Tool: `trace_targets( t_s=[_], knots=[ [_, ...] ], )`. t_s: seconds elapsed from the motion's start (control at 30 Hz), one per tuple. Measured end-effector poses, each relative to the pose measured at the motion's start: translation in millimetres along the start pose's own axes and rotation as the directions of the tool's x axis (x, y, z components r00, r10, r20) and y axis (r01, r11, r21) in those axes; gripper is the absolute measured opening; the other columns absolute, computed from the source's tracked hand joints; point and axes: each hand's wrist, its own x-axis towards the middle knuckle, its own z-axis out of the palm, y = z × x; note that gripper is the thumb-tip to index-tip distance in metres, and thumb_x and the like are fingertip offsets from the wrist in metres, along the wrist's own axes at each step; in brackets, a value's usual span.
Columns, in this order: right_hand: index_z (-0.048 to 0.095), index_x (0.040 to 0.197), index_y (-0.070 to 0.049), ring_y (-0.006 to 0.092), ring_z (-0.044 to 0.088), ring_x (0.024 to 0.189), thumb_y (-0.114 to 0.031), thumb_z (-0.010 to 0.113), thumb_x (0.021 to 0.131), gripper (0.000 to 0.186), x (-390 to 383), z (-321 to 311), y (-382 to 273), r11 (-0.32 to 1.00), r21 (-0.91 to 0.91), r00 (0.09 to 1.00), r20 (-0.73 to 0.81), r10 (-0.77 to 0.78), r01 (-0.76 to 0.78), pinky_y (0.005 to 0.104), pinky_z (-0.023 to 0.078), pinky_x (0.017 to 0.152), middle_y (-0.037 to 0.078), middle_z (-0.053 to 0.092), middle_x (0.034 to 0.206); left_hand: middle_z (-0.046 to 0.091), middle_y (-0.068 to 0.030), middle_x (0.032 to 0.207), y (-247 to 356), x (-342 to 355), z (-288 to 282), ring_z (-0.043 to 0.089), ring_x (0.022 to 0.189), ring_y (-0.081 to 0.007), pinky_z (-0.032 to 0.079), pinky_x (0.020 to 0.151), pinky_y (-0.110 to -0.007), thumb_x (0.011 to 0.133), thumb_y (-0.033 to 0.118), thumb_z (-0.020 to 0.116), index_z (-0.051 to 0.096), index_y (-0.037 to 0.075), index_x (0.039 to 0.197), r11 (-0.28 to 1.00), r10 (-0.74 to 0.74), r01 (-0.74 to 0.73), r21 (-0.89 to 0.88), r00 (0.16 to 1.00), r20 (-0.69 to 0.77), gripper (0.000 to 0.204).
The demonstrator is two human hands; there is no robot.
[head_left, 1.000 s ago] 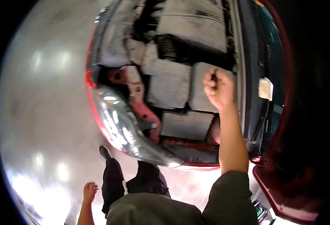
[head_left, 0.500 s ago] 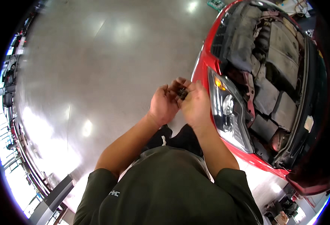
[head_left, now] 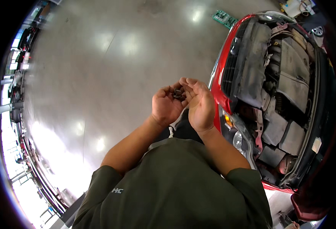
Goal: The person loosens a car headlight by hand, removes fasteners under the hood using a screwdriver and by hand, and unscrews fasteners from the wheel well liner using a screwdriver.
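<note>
Both hands are held together in front of my torso, just left of the red car's front corner (head_left: 223, 91). My left hand (head_left: 165, 105) is cupped, palm up, with small dark metal pieces (head_left: 177, 93) in its fingers; their exact shape is unclear. My right hand (head_left: 201, 107) is beside it with palm turned inward and fingers slightly bent but apart, the fingertips close over the left hand's fingers. Nothing is visible in the right palm. My dark trousers show below the hands.
The car's open engine bay (head_left: 290, 76) fills the right side, with a headlight (head_left: 236, 140) at its near corner. A green case of small items (head_left: 223, 18) lies on the grey floor (head_left: 84, 68) beyond it. Equipment and bright openings line the far left.
A second ago my right hand was over the engine bay and my left hung low. The view turned and both hands came together; the dark pieces shifted from the right palm into the left fingers.
</note>
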Motion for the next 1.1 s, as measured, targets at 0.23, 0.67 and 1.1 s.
trace_targets(
  t_s=[0.23,0.67,1.1],
  knots=[
    [0.066,0.121,0.003,0.0241,0.067,0.105,-0.001,0.054,0.101,0.024,125.6,2.5,-57.3,0.762,-0.624,0.984,0.151,-0.1,0.173,0.0358,0.056,0.09,0.013,0.066,0.113,0.06,-0.0178,0.135,64.6,112.2,56.3,0.057,0.124,-0.0314,0.042,0.116,-0.047,0.106,0.031,0.029,0.051,-0.005,0.143,0.987,-0.158,0.152,0.06,0.979,0.127,0.056],
    [0.066,0.114,0.002,0.0272,0.072,0.089,0.0,0.062,0.091,0.023,331.2,14.7,-137.2,0.374,-0.92,0.966,-0.189,-0.176,-0.112,0.0363,0.057,0.082,0.017,0.071,0.1,0.061,-0.0189,0.136,149.4,384.0,167.5,0.06,0.125,-0.0298,0.046,0.112,-0.045,0.109,0.036,0.027,0.054,-0.006,0.14,0.644,-0.759,0.667,0.374,0.621,0.199,0.06],
    [0.061,0.114,0.001,0.0045,0.057,0.078,-0.012,0.072,0.1,0.022,425.0,-62.2,-195.0,0.583,-0.811,0.751,-0.418,-0.511,-0.055,0.022,0.048,0.07,-0.001,0.066,0.089,0.042,0.0063,0.073,126.5,546.9,275.3,0.039,0.062,-0.0084,0.032,0.057,-0.026,0.107,0.029,0.042,0.055,0.014,0.093,0.278,-0.814,0.58,0.766,0.565,-0.132,0.024]
  ],
)
